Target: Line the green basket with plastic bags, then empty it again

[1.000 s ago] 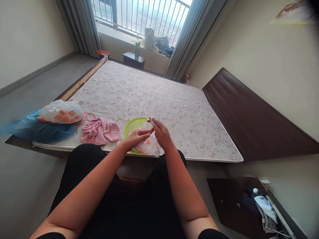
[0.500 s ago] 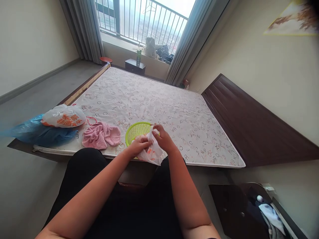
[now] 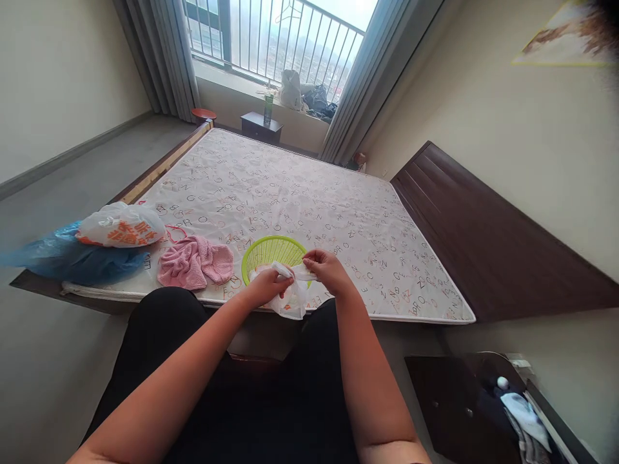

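Observation:
A white plastic bag (image 3: pixel 293 303) with orange print hangs between my hands at the mattress edge, over the near side of a lime-green basket (image 3: pixel 273 248). My left hand (image 3: pixel 265 285) is closed on the bag's gathered part. Out to the right, my right hand (image 3: pixel 326 267) pinches a twisted end of the same bag, stretched between both hands. What the bag contains cannot be made out. Left of the basket lies a crumpled pink towel (image 3: pixel 191 263).
The bare mattress (image 3: pixel 290 187) with printed letters stretches ahead to a dark headboard (image 3: pixel 493 238) on the right. At the left corner, a stuffed white bag (image 3: pixel 120 225) rests on a blue plastic bag (image 3: pixel 87 264). A dark nightstand (image 3: pixel 449 399) stands at lower right.
My right hand has moved right and slightly down, pulling an end of the bag out sideways. My left hand stays nearly in place, still gripping the bag. More of the basket shows.

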The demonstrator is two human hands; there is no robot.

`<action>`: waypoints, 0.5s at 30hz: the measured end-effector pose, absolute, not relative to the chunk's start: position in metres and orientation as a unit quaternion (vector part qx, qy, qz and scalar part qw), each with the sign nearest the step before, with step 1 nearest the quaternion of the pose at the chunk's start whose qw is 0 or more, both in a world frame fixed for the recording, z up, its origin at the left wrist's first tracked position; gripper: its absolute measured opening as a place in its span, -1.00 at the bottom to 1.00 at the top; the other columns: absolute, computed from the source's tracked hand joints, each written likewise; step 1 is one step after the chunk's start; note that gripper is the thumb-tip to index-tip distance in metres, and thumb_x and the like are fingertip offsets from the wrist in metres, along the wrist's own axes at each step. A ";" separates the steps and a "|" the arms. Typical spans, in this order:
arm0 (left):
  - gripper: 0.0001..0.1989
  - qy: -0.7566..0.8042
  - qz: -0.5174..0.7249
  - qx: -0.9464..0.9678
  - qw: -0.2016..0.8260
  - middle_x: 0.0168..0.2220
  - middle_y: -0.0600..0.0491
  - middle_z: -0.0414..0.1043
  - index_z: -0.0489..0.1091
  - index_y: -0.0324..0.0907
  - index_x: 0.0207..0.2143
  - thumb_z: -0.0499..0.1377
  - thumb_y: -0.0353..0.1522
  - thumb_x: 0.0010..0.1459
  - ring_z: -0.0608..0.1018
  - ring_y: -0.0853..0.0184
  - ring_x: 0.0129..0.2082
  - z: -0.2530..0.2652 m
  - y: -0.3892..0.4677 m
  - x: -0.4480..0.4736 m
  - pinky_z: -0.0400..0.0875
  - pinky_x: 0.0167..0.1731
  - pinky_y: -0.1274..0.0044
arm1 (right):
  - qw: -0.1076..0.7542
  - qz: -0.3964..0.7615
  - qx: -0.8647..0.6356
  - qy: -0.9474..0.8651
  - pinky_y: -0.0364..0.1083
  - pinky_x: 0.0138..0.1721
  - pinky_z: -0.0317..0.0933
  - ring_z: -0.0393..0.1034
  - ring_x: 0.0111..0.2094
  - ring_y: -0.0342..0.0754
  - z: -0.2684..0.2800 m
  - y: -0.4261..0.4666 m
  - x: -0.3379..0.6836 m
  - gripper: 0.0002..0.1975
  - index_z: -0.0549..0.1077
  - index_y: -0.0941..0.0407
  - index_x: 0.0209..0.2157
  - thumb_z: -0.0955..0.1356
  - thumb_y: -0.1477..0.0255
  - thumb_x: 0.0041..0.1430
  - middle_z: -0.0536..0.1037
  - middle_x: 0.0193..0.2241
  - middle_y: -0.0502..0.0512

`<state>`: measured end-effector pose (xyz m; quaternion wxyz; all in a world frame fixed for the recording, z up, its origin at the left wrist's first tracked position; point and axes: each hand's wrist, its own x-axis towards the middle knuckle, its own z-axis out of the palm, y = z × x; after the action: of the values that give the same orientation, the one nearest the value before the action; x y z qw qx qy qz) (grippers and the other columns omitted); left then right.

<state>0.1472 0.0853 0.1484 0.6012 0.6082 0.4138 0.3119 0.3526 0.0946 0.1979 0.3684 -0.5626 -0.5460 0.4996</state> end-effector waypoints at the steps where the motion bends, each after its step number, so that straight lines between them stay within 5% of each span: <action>1: -0.75 0.429 0.322 0.616 0.577 -0.61 0.15 0.36 0.46 -0.18 -0.30 0.22 -0.17 0.12 0.44 0.35 -0.58 0.148 0.084 0.150 0.29 -0.48 0.53 | 0.381 0.517 -0.560 -0.523 -0.16 -0.45 0.16 0.26 -0.49 -0.20 0.200 0.092 0.349 -0.73 0.52 0.10 -0.28 0.48 0.22 0.05 0.48 -0.44 -0.08; 8: -0.74 0.451 0.405 0.528 0.595 -0.42 0.06 0.49 0.41 -0.17 -0.34 0.16 -0.16 0.09 0.52 0.30 -0.45 0.142 0.087 0.152 0.36 -0.43 0.52 | 0.379 0.546 -0.523 -0.534 -0.07 -0.26 0.37 0.49 -0.34 -0.08 0.193 0.064 0.318 -0.80 0.45 0.07 -0.30 0.46 0.28 0.11 0.57 -0.37 -0.01; 11: -0.77 0.407 0.418 0.488 0.649 -0.40 0.07 0.45 0.39 -0.15 -0.35 0.20 -0.18 0.04 0.51 0.30 -0.40 0.141 0.089 0.144 0.38 -0.41 0.53 | 0.346 0.397 -0.540 -0.656 -0.02 -0.12 0.35 0.49 -0.22 -0.03 0.188 0.056 0.312 -0.98 0.48 0.05 -0.34 0.40 0.45 0.18 0.59 -0.32 0.02; 15: -0.65 0.375 0.410 0.446 0.702 -0.39 0.11 0.43 0.37 -0.16 -0.24 0.32 -0.14 0.05 0.48 0.36 -0.44 0.145 0.085 0.137 0.37 -0.44 0.54 | 0.271 0.216 -0.530 -0.774 0.01 -0.02 0.28 0.44 -0.14 0.03 0.189 0.053 0.311 -0.84 0.52 0.03 -0.39 0.37 0.54 0.24 0.60 -0.30 0.07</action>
<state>0.1368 0.0849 0.1450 0.7017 0.4464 0.3749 0.4095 0.3108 0.0532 0.1893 0.2714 -0.5301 -0.7737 0.2162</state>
